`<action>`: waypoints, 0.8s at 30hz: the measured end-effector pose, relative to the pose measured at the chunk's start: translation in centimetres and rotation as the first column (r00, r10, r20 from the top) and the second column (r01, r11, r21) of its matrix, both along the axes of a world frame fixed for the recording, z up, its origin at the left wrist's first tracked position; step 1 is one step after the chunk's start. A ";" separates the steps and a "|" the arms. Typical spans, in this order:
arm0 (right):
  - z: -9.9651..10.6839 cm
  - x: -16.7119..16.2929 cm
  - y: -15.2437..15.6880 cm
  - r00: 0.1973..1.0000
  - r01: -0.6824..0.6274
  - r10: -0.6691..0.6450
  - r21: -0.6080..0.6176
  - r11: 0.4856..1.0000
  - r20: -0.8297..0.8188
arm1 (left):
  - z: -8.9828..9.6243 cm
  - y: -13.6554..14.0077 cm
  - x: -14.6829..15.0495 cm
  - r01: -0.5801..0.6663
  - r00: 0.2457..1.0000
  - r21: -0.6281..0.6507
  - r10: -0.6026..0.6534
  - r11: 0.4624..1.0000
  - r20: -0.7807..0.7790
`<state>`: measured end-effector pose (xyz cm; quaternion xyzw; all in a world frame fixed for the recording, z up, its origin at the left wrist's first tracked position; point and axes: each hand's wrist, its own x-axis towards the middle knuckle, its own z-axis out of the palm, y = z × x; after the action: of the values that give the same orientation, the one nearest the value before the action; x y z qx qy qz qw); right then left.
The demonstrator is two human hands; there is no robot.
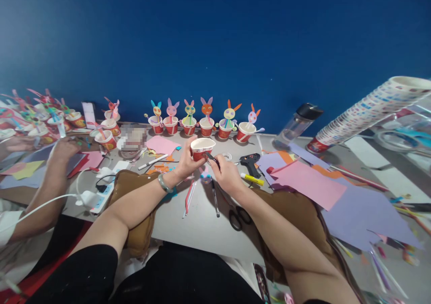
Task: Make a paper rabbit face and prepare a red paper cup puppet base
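My left hand (186,162) is wrapped round a red-and-white paper cup (202,147), whose rim is squeezed into an oval. In my right hand (227,174) is a small black-handled tool (213,159), its tip at the cup's right side; whether it is a knife or another cutter cannot be made out. Below the cup lie a pen (215,200), thin straws (189,198) and a pale piece with coloured dots (205,174). Black-handled scissors (236,219) lie partly under my right forearm.
Several rabbit-faced cups (206,125) line the blue wall. A glue gun (251,164), yellow marker (252,179), bottle (296,124), leaning cup stack (363,115) and coloured paper (367,218) are rightward. At left are a power strip (103,198) and another person's hand (67,153).
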<state>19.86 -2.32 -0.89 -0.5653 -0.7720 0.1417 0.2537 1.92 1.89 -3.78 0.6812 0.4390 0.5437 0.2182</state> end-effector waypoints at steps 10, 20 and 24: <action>-0.1 0.2 0.3 1.000 0.008 -0.008 0.000 1.000 0.004 | 0.7 -0.1 -0.4 0.041 0.999 -0.117 -0.041 0.992 0.005; 0.2 0.0 -0.1 0.992 0.021 -0.016 -0.040 0.999 0.122 | 1.3 0.6 -1.1 0.071 0.997 -0.092 -0.072 0.993 -0.005; 0.4 -0.2 -0.3 0.985 0.031 -0.021 -0.052 0.998 0.174 | 1.3 0.6 -1.3 0.086 0.996 -0.101 -0.089 0.991 -0.020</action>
<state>19.64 -2.62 -0.50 -0.5923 -0.7795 0.1097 0.1721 0.65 2.49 -2.51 0.6945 0.4381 0.5026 0.2704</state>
